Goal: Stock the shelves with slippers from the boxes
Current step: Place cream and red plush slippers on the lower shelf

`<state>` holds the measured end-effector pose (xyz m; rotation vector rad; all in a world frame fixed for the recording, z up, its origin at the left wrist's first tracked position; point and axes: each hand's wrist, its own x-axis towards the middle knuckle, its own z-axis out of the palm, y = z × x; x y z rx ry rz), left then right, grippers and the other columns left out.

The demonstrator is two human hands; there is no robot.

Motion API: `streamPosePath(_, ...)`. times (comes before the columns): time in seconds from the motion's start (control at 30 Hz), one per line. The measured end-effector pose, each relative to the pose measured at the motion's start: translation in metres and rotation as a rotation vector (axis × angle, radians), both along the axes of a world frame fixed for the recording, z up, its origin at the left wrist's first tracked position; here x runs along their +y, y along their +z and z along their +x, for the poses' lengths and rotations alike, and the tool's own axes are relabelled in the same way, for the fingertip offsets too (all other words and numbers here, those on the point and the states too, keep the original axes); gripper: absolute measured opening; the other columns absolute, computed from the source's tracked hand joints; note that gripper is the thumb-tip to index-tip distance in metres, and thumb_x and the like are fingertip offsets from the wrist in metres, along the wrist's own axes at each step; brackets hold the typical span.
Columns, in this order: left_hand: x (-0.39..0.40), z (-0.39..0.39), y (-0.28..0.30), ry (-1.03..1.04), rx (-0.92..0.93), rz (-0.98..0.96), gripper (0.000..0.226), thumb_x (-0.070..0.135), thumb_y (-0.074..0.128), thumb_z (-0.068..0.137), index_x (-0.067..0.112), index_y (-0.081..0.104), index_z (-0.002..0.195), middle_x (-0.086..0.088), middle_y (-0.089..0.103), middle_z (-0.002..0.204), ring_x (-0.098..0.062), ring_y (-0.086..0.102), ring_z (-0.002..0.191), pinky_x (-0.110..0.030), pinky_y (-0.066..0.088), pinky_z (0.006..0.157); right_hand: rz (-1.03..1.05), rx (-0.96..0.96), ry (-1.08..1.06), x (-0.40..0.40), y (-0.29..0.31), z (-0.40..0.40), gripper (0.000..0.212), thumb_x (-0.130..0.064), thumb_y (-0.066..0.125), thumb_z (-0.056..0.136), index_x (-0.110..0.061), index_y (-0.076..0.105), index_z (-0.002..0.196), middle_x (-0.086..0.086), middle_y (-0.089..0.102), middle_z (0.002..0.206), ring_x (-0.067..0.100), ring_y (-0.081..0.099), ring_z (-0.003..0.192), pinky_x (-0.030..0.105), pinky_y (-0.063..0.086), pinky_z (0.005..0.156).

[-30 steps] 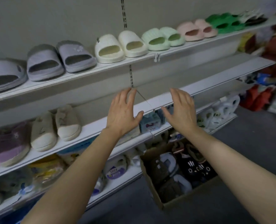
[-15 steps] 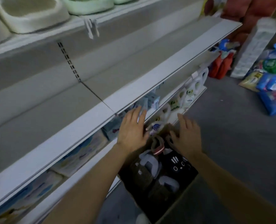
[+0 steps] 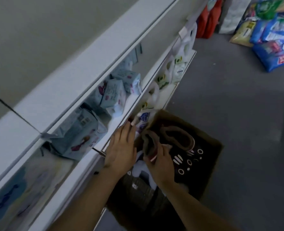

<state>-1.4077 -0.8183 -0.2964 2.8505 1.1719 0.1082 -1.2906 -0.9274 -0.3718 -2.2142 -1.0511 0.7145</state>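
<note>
An open cardboard box [image 3: 218, 148] stands on the floor against the bottom shelf, holding several slippers. Among them are a brown plush slipper [image 3: 147, 141], a second brown one [image 3: 179, 136], a black pair with white face marks [image 3: 192, 161] and a pale grey one [image 3: 140, 170]. My right hand [image 3: 162, 165] is inside the box and pinches the near brown slipper between thumb and fingers. My left hand [image 3: 121, 152] reaches in beside it with straight fingers, touching that slipper's left side. The bare white middle shelf [image 3: 68, 80] runs above.
Light-blue packs [image 3: 115, 92] fill the lower shelf, and white handled bottles [image 3: 177, 67] stand on the bottom one. Blue bags [image 3: 274, 47] and red packs [image 3: 207, 19] are piled on the grey floor [image 3: 237, 114] at the far right.
My view has tilted down from the shelves to the box. Both hands have dropped from shelf height into the box, and my right hand has taken hold of a brown slipper.
</note>
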Motion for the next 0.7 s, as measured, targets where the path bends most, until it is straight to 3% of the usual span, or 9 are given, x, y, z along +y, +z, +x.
streamPosePath(0.1,0.015,0.018,-0.022,-0.030,0.073,-0.028,0.074,0.030,0.064,0.085,0.004,0.037,0.150,-0.018,0.036,0.154,-0.035,0.039,0.138,-0.047,0.037,0.113,-0.015,0.154,-0.139,0.014,-0.012,-0.008,0.077,-0.039,0.066,0.089,-0.020,0.026,0.152,0.005,0.034,0.151,0.028,0.060,0.108,0.035,0.054,0.080)
streamPosePath(0.2,0.027,0.044,-0.035,-0.062,0.059,-0.054,0.070,0.027,0.063,0.084,0.004,0.041,0.146,-0.019,0.040,0.151,-0.037,0.042,0.132,-0.048,0.041,0.109,-0.007,0.182,-0.262,0.017,-0.010,-0.004,0.065,-0.029,0.067,0.090,-0.015,0.038,0.145,0.006,0.040,0.147,0.025,0.056,0.117,0.027,0.046,0.088)
streamPosePath(0.27,0.037,0.064,-0.042,-0.095,0.047,-0.069,0.067,0.024,0.067,0.083,0.002,0.046,0.143,-0.022,0.046,0.146,-0.038,0.047,0.126,-0.047,0.044,0.104,-0.015,0.193,-0.321,0.009,-0.003,0.007,0.055,-0.024,0.066,0.090,-0.015,0.044,0.140,0.005,0.042,0.144,0.022,0.053,0.119,0.020,0.040,0.085)
streamPosePath(0.33,0.049,0.087,-0.047,-0.159,0.109,-0.105,0.063,0.023,0.062,0.089,0.003,0.042,0.146,-0.021,0.042,0.149,-0.037,0.044,0.131,-0.046,0.039,0.110,-0.019,0.197,-0.334,-0.004,0.003,0.026,0.049,-0.019,0.063,0.090,-0.019,0.047,0.136,0.006,0.039,0.141,0.021,0.052,0.116,0.019,0.037,0.082)
streamPosePath(0.47,0.071,0.138,-0.069,-0.245,0.227,-0.285,0.058,0.020,0.050,0.099,0.012,0.031,0.153,-0.012,0.024,0.161,-0.032,0.027,0.144,-0.045,0.029,0.117,-0.052,0.238,-0.383,-0.026,0.016,0.070,0.048,-0.016,0.058,0.092,-0.028,0.048,0.137,0.000,0.035,0.139,0.016,0.050,0.112,0.023,0.040,0.090)
streamPosePath(0.6,0.080,0.191,-0.096,-0.338,0.302,-0.518,0.056,0.010,0.049,0.099,0.016,0.035,0.153,-0.007,0.024,0.162,-0.027,0.028,0.146,-0.039,0.025,0.120,-0.106,0.291,-0.305,-0.056,0.015,0.118,0.043,-0.010,0.055,0.092,-0.035,0.056,0.127,-0.004,0.041,0.126,0.005,0.052,0.090,0.013,0.041,0.072)
streamPosePath(0.7,0.077,0.218,-0.109,-0.368,0.451,-0.665,0.067,0.012,0.056,0.094,0.018,0.030,0.155,-0.006,0.024,0.162,-0.028,0.028,0.147,-0.039,0.023,0.121,-0.127,0.344,-0.278,-0.073,0.004,0.159,0.049,-0.006,0.055,0.090,-0.040,0.053,0.125,-0.002,0.047,0.122,0.016,0.055,0.105,0.022,0.046,0.081)
